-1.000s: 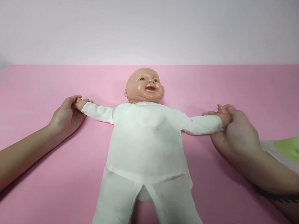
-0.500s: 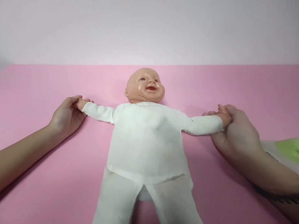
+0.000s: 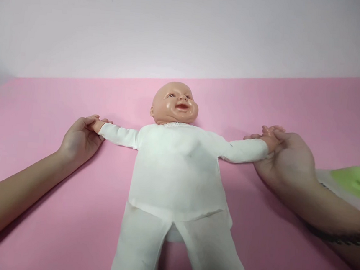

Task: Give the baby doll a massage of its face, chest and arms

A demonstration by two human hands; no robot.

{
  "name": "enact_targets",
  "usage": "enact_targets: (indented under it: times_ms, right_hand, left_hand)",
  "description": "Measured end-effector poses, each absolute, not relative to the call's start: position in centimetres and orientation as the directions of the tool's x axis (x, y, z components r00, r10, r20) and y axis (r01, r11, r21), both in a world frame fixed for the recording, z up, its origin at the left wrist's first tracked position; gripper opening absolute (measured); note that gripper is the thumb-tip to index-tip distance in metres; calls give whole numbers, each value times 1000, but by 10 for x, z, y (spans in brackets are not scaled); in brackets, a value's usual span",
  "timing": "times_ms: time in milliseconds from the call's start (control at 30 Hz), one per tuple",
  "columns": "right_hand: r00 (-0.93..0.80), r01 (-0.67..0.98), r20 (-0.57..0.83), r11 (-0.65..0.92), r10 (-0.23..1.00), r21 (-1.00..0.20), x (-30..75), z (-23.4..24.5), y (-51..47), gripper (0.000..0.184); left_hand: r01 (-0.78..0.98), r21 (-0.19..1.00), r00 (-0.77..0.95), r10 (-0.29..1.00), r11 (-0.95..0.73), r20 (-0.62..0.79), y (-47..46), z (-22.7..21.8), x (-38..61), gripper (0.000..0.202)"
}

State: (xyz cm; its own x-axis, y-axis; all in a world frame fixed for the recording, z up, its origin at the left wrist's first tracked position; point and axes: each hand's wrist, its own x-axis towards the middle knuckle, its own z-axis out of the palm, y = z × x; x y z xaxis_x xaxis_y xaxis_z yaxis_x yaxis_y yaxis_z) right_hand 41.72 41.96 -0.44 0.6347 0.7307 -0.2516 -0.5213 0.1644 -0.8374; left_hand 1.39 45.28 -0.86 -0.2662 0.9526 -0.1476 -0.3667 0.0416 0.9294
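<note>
Doll lying face-up on pink surface, both arms being held outstretched.

The left hand [image 3: 80,141] is closing around one small hand of the doll [image 3: 177,168]; the right hand [image 3: 286,161] is gripping the other. The doll, in white clothing, is resting flat at centre on the pink surface [image 3: 44,98]. A green object [image 3: 357,180] is lying beside the right forearm.

The doll [image 3: 177,168] wears plain white; the mat [image 3: 44,98] is pink; a green object [image 3: 357,180] lies right.
</note>
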Motion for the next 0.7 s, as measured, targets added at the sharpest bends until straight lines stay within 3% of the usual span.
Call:
enact_targets:
  times_ms: [400,700]
  right_hand:
    - [650,-541,-284,167,705,-824,415,-3,420,25]
    - [641,-521,-217,209,737,-827,418,-7,420,23]
  left_hand:
    - [-367,929,-293,944,34,-150,455,-11,13,12]
    - [-366,930,-276,952,20,-130,454,-13,11,8]
